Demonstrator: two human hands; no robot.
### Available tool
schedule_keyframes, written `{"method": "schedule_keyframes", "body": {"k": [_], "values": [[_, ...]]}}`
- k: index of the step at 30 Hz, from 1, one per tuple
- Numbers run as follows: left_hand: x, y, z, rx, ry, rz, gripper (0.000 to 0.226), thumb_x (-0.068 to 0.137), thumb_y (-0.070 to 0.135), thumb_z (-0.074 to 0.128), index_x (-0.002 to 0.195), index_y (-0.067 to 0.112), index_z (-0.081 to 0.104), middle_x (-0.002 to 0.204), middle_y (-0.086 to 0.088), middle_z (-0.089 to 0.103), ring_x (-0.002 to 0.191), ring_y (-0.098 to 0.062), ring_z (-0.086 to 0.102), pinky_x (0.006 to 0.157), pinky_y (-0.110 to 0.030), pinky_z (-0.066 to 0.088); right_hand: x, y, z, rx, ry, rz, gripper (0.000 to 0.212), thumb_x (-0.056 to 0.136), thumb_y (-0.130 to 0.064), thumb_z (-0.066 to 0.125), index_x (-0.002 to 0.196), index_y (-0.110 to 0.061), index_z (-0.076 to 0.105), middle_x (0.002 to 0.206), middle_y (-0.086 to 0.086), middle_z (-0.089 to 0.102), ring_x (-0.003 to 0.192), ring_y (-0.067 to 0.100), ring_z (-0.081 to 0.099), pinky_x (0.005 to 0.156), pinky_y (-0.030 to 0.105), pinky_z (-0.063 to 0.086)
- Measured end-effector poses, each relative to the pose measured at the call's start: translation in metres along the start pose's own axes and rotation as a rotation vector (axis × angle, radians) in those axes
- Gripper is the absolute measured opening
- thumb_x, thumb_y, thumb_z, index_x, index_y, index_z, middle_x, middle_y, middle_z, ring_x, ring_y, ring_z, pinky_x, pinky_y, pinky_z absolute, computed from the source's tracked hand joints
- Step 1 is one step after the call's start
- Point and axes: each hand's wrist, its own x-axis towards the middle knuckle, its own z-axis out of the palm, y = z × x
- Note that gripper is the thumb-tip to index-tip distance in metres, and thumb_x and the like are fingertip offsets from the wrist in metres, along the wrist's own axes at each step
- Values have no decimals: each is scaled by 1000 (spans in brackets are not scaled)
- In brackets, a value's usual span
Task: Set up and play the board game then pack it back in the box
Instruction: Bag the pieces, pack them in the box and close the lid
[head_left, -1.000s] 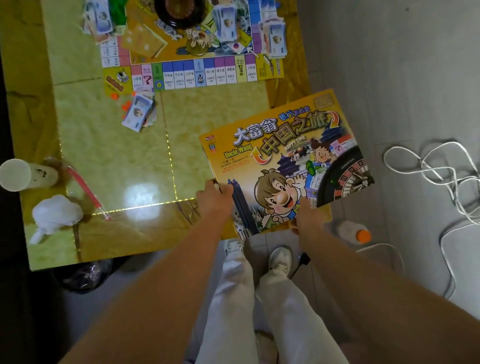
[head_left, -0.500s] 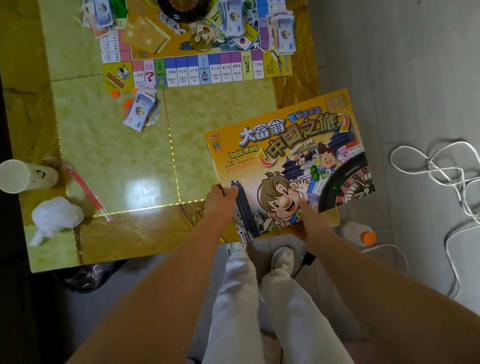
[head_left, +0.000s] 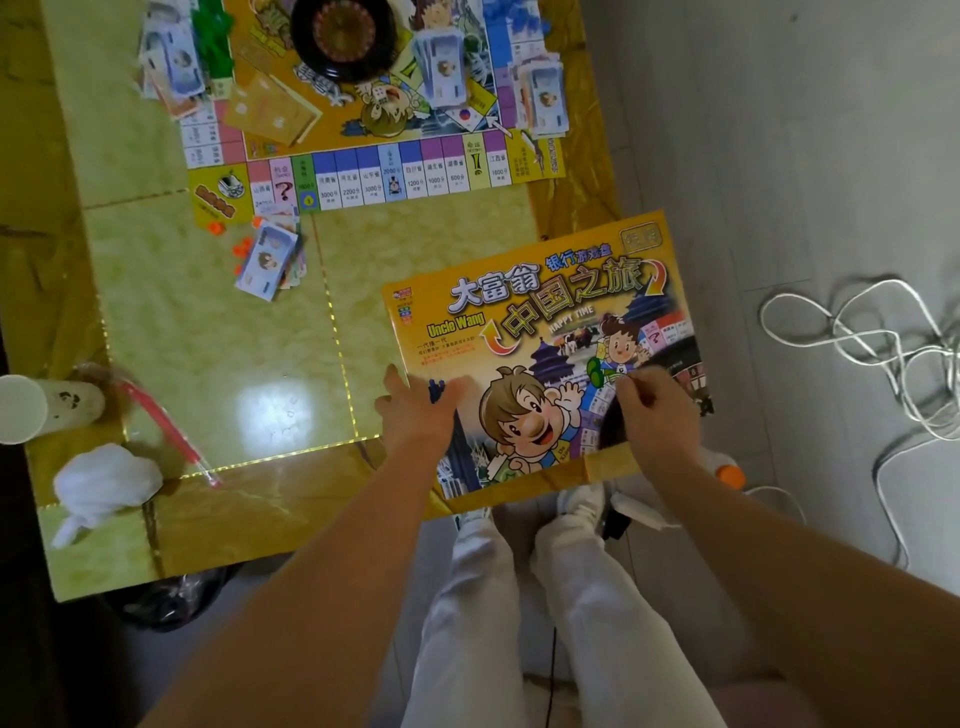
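The yellow game box (head_left: 545, 312), with cartoon art on its lid, lies on the table's near right corner and overhangs the edge. My left hand (head_left: 421, 410) holds its left edge, thumb on the lid and a finger beside it on the table. My right hand (head_left: 654, 410) lies on the lid near the right edge, fingers curled onto it. The game board (head_left: 363, 176) is spread at the far side. On it sit a black roulette wheel (head_left: 340, 36) and stacks of paper money (head_left: 441, 67). A smaller money pile (head_left: 267, 262) and orange pieces (head_left: 241, 249) lie nearer.
A paper cup (head_left: 31, 410), a red straw (head_left: 166, 436) and a crumpled tissue (head_left: 104, 478) sit at the table's near left. On the floor to the right are a white cable (head_left: 883, 343) and an orange-capped bottle (head_left: 727, 473). My legs are below the table edge.
Both hands have slid from the box's near edge forward onto the lid. The box has stayed on the table corner.
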Motion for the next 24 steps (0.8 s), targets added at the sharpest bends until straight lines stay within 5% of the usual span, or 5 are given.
{"method": "schedule_keyframes", "body": {"k": [4, 10, 16, 20, 24], "values": [[9, 1, 12, -64, 37, -40, 78, 83, 42, 69, 140, 11, 27, 126, -19, 49, 112, -40, 53, 95, -47, 47, 29, -5, 1, -284, 80, -192, 44, 96, -33, 55, 139, -32, 47, 151, 5, 29, 138, 29, 28, 111, 47, 28], [20, 1, 22, -30, 67, -114, 70, 82, 38, 70, 133, 6, 34, 126, -20, 50, 112, -40, 54, 93, -45, 49, 41, 6, 7, -369, -74, -142, 56, 94, -25, 56, 146, -37, 36, 160, 1, 11, 144, 29, 13, 115, 50, 23], [26, 5, 30, 0, 127, -230, 63, 80, 37, 69, 127, 6, 41, 126, -21, 47, 114, -38, 50, 92, -45, 49, 71, 3, -17, -219, 91, -147, 46, 89, -22, 61, 133, -20, 49, 141, 9, 38, 132, 29, 34, 109, 43, 33], [16, 9, 41, 48, 212, -334, 63, 78, 47, 65, 123, 8, 45, 126, -20, 41, 115, -39, 46, 94, -44, 45, 100, 8, -38, 142, -221, 243, 34, 88, -29, 66, 114, -10, 55, 116, 18, 63, 107, 34, 63, 86, 41, 53], [7, 2, 53, 44, 289, -249, 63, 76, 54, 59, 119, 10, 48, 112, -17, 55, 104, -37, 55, 91, -44, 47, 110, 26, -52, 160, -425, 278, 28, 86, -34, 67, 103, -13, 61, 99, 16, 71, 89, 33, 70, 88, 48, 55]]}}
